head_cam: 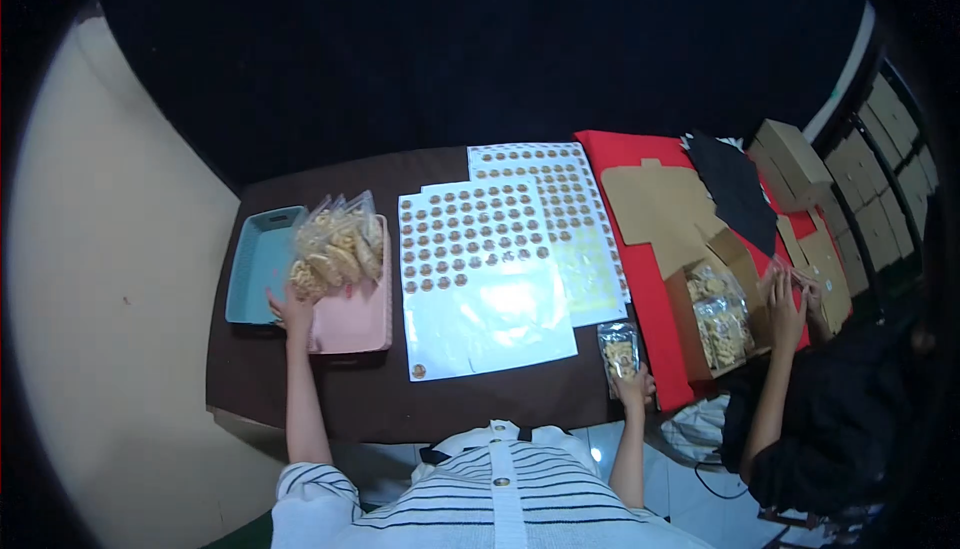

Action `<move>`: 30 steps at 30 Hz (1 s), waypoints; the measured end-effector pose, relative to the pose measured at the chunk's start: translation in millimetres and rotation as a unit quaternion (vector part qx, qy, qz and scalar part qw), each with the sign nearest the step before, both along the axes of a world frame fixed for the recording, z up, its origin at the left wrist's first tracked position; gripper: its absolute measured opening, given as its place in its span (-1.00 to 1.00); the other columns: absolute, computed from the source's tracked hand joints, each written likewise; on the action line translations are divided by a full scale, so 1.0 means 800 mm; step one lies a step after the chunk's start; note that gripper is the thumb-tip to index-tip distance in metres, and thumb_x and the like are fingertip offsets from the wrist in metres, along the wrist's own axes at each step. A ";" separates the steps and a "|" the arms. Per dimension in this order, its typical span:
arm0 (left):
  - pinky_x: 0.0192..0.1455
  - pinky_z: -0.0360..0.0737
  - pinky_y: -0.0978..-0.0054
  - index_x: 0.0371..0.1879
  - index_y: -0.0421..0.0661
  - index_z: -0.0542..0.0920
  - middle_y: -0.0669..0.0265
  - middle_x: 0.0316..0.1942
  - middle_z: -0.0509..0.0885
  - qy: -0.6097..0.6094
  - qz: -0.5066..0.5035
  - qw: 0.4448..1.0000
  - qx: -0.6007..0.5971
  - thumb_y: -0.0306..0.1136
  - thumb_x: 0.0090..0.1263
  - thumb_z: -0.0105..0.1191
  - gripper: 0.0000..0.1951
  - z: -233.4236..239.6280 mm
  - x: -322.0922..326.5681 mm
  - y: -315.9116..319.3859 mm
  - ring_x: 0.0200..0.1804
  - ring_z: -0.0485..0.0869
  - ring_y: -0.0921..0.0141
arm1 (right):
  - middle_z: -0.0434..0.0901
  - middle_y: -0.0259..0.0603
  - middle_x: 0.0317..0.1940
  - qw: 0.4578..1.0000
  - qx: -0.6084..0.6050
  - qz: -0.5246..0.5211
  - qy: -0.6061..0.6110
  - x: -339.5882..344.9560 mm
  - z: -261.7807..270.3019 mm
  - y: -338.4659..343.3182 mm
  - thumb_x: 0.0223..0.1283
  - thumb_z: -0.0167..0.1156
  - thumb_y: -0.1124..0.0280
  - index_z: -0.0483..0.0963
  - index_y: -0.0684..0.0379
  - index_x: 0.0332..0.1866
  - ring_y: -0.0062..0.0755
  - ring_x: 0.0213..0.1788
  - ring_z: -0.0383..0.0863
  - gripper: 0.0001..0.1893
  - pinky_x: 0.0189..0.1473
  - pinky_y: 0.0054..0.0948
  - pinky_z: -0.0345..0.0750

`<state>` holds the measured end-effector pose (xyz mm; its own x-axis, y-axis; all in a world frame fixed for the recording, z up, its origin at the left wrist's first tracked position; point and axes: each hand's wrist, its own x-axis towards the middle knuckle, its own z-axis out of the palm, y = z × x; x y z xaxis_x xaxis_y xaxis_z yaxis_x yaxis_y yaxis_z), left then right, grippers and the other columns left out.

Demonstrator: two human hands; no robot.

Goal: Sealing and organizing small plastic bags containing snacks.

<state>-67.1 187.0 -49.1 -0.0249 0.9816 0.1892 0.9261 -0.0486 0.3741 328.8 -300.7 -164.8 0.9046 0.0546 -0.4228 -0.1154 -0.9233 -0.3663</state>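
My left hand (291,310) touches the lower left of a heap of clear plastic snack bags (339,249), which lies over the inner sides of a blue plastic basket (259,271) and a pink plastic basket (350,327). At the table's front edge, my right hand (634,387) grips the lower end of a clear snack pouch (620,350). Sheets of round stickers (487,324) lie between my hands, overlapping; the front sheet has stickers on its upper part and bare backing below.
At the right, a co-worker's hands (791,301) hold a small clear packet above a red cloth (637,279). An open cardboard box (686,324) there holds snack pouches. Flat cardboard (652,200), black material (731,181) and a closed carton (787,159) lie behind it.
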 end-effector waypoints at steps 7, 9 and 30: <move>0.19 0.27 0.25 0.13 -0.25 0.28 -0.05 0.16 0.22 -0.105 -0.122 0.985 0.058 -0.37 0.19 0.05 -0.49 -0.025 -0.032 0.023 0.17 0.28 0.04 | 0.16 0.02 0.17 0.996 0.073 0.000 -0.051 0.005 0.006 0.006 -0.18 0.32 0.10 0.09 0.01 0.25 0.09 0.21 0.07 -0.18 0.16 0.13 0.06; 0.17 0.29 0.28 0.11 -0.29 0.31 -0.02 0.11 0.29 -0.146 -0.130 0.971 0.136 -0.46 0.20 -0.01 -0.54 -0.016 -0.017 0.004 0.13 0.34 0.08 | 0.17 0.02 0.17 0.997 0.072 0.004 -0.038 0.002 0.013 0.009 -0.16 0.31 0.11 0.11 0.02 0.23 0.09 0.21 0.08 -0.21 0.15 0.13 0.07; 0.21 0.28 0.45 0.17 -0.21 0.25 0.24 0.18 0.23 -0.557 -0.307 0.762 -0.124 -0.69 0.17 -0.03 -0.48 0.060 0.196 -0.293 0.23 0.26 0.39 | 0.45 -0.23 -0.05 0.697 0.522 0.268 0.411 -0.116 0.173 0.155 0.13 0.18 0.31 0.25 0.24 0.17 -0.57 -0.10 0.47 -0.49 -0.03 -0.54 0.43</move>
